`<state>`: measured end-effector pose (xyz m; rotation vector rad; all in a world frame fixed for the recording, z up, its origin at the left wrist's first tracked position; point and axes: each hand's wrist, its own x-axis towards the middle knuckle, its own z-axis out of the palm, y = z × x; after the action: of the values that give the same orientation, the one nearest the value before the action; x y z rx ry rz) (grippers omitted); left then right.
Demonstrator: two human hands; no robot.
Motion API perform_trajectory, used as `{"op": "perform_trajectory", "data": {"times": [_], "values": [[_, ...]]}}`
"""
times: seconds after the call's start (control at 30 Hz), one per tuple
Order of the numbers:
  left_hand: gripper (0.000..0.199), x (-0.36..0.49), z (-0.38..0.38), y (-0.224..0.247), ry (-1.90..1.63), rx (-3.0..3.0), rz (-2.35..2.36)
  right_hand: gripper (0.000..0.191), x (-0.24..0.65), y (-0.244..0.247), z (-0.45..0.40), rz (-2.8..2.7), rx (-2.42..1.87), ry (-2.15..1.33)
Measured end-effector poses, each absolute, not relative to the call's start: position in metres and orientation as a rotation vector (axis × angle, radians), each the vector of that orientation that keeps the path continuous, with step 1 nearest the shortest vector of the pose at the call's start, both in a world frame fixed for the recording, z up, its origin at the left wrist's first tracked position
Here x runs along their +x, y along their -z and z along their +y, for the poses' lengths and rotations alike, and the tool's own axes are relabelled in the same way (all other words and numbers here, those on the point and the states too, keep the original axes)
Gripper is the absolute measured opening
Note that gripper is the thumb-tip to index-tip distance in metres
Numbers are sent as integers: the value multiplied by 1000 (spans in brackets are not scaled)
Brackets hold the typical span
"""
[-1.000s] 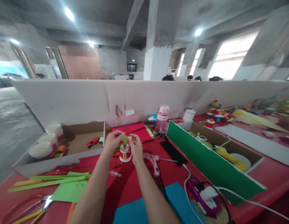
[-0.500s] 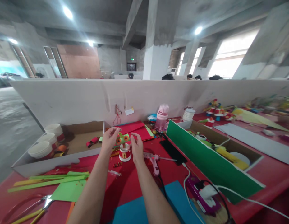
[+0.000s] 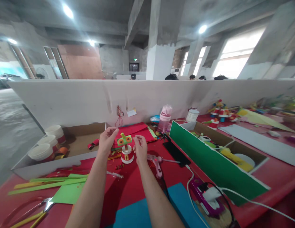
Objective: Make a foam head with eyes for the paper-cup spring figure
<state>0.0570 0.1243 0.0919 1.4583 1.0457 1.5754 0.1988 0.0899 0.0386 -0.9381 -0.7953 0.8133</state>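
A small paper figure stands upright between my hands, with a green head (image 3: 124, 140) that has two orange-ringed eyes and a yellow-green piece on top. Its brown neck rises from an upturned white-and-red paper cup (image 3: 127, 155). My left hand (image 3: 108, 141) is just left of the head, fingers stretched forward and holding nothing visible. On the other side, my right hand (image 3: 140, 148) is close to the head's right edge, its fingers loosely bent and apart. A pink glue gun (image 3: 156, 163) lies right of the cup, and a folded gold-and-black strip (image 3: 119, 166) lies before it.
To the left stand a box (image 3: 84, 133) with stacked paper cups (image 3: 51, 143), green paper strips (image 3: 54, 183) and scissors (image 3: 46, 205). A phone (image 3: 175, 152), a green-sided box (image 3: 209, 164) and a purple power strip (image 3: 206, 198) with cables lie right. Blue paper (image 3: 135, 213) lies in front.
My left hand has drawn back leftward, away from the head, which now shows fully. My right hand has shifted slightly right. The figure stays upright in place.
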Motion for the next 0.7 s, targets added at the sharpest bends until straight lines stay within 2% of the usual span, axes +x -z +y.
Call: {"op": "perform_trajectory", "data": {"times": [0.17, 0.7], "values": [[40, 53, 123, -94, -1387, 1676, 1058, 31, 193, -40, 88, -843, -951, -877], [34, 65, 126, -84, -1373, 1566, 1067, 18, 189, -35, 90, -883, -899, -946]]}}
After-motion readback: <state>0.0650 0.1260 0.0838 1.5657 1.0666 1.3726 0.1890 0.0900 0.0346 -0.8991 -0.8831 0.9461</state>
